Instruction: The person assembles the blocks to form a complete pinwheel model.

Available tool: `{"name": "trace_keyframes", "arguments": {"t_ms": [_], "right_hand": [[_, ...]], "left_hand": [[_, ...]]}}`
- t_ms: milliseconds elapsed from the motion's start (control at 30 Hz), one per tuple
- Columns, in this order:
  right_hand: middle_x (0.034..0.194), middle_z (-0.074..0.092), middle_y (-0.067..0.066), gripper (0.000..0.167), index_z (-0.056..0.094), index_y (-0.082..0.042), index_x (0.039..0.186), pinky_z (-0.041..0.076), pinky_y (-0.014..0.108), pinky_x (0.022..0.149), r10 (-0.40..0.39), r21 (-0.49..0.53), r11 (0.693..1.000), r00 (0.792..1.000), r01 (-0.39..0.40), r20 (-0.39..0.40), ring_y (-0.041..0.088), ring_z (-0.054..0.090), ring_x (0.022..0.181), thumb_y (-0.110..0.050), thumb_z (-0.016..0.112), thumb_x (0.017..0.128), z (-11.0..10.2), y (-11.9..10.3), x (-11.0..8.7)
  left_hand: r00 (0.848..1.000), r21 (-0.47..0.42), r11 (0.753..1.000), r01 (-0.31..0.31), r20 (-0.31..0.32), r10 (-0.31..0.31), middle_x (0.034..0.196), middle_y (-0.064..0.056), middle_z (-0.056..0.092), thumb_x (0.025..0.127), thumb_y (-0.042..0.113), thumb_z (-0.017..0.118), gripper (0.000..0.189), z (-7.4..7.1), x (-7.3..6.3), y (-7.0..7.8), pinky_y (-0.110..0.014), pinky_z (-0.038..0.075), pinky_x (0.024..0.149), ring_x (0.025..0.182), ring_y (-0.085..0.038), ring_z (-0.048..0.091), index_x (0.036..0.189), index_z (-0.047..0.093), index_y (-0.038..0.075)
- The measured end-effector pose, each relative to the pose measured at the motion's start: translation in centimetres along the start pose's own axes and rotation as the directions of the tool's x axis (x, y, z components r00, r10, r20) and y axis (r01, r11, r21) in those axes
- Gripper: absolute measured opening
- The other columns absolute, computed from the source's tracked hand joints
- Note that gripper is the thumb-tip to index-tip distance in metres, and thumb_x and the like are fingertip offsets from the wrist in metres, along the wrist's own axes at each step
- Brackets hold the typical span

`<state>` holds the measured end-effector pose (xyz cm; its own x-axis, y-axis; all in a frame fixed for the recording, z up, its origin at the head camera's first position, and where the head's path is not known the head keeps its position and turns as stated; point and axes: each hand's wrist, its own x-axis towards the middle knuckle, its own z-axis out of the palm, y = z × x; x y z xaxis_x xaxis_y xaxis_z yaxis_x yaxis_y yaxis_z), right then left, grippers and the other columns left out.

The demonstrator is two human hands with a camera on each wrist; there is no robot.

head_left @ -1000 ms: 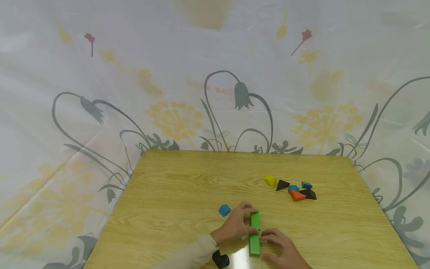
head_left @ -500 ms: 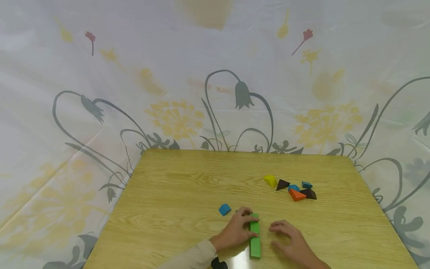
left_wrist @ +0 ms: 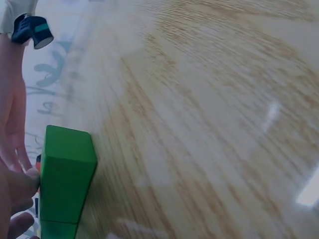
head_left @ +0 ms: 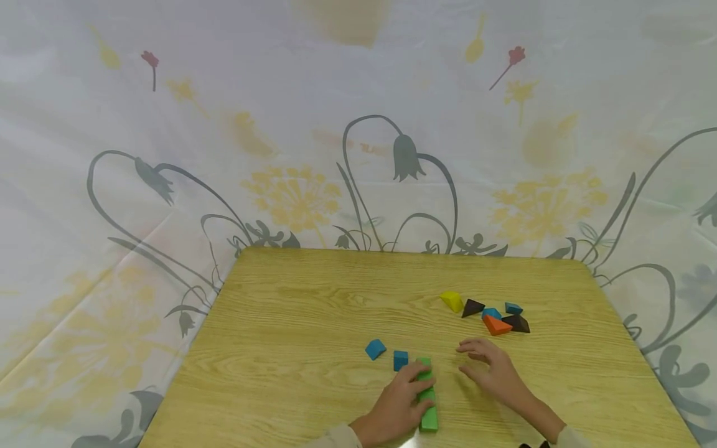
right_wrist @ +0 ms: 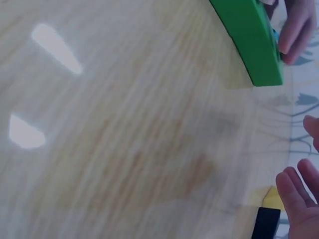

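On the wood-grain table (head_left: 291, 311), the left hand (head_left: 392, 404) rests its spread, slightly bent fingers upon the row of green blocks (head_left: 428, 421), while the right hand (head_left: 495, 373) stays apart at the right of this row, its fingers loosely extended and holding nothing. Beyond the right hand lie an orange block (head_left: 496, 325) and a yellow block (head_left: 452, 302); near the row's far end, at its left, sits a small blue block (head_left: 400, 360).
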<state>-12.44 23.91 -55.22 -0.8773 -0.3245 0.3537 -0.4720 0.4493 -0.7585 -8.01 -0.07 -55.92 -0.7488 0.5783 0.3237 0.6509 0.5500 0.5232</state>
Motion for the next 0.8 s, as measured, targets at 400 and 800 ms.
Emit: {"name": "trace_keyframes", "arguments": {"t_ms": [400,800], "right_hand": [[0.107,0.062,0.011,0.025,0.065,0.001,0.107,0.055,0.041,0.077,0.03,0.102,0.994,0.992,-0.043,0.126,0.03,0.061,0.097,0.001,0.071,0.082,0.7,0.1,3.3],[0.107,0.063,0.012,0.022,0.066,0.0,0.108,0.055,0.034,0.079,-0.031,0.138,0.99,0.963,-0.006,0.267,0.038,0.06,0.097,-0.001,0.067,0.086,2.2,0.1,6.7]], "left_hand": [[0.997,0.013,1.0,-0.003,-0.083,0.004,0.12,-0.002,0.061,0.089,0.022,0.067,0.026,0.9,-0.7,-0.2,-0.031,0.047,0.095,0.118,-0.024,0.048,0.111,0.071,0.009],[0.979,-0.319,0.944,0.088,-0.147,-0.141,0.119,-0.007,0.058,0.089,0.011,0.065,0.023,1.8,-1.2,0.2,-0.013,0.049,0.072,0.104,-0.021,0.051,0.107,0.071,0.0]]}}
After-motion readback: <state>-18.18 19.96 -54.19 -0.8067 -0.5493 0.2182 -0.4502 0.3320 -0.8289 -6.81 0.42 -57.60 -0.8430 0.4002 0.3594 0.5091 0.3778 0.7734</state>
